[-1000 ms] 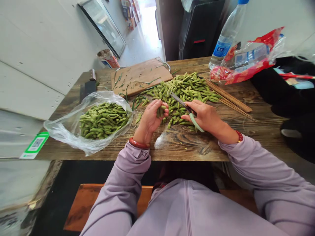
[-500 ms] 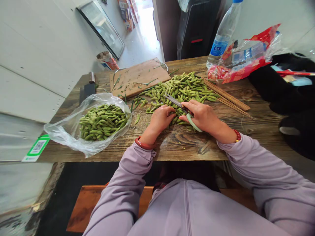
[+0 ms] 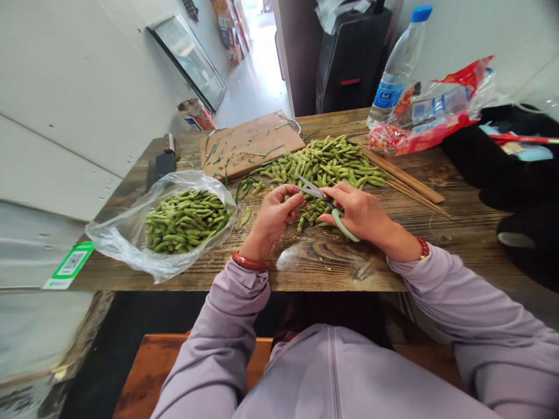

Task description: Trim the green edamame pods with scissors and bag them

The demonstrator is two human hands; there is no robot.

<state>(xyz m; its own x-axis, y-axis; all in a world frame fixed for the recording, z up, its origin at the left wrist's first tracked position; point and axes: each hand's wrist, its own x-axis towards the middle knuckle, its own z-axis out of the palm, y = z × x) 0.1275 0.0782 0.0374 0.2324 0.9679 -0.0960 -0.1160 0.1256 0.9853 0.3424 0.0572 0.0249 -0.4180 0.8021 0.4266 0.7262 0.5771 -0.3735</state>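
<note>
My right hand [image 3: 360, 212] is closed around a pair of scissors [image 3: 343, 226] with pale green handles. Their two metal blades point left and stand apart. At the blade tips, my left hand [image 3: 276, 216] is pinched; whatever lies between its thumb and fingers is too hidden to name. Beyond both hands spreads a loose heap of green soybean pods [image 3: 334, 160], with some pods lying under the scissors. To the left, more pods [image 3: 187, 221] fill a clear plastic bag [image 3: 117, 250] that lies open on the wooden table [image 3: 253, 273].
A cutting board [image 3: 248, 145] with green scraps lies behind the bag, near a dark-bladed cleaver [image 3: 161, 166]. Wooden sticks [image 3: 404, 174] lie right of the heap. A water bottle [image 3: 393, 75] and red plastic packaging [image 3: 437, 125] stand at the back right, beside black cloth [image 3: 480, 157].
My left hand has moved slightly left and turned, its fingertips now up at the scissor blades. The blades have spread apart. The whole view has shifted a little.
</note>
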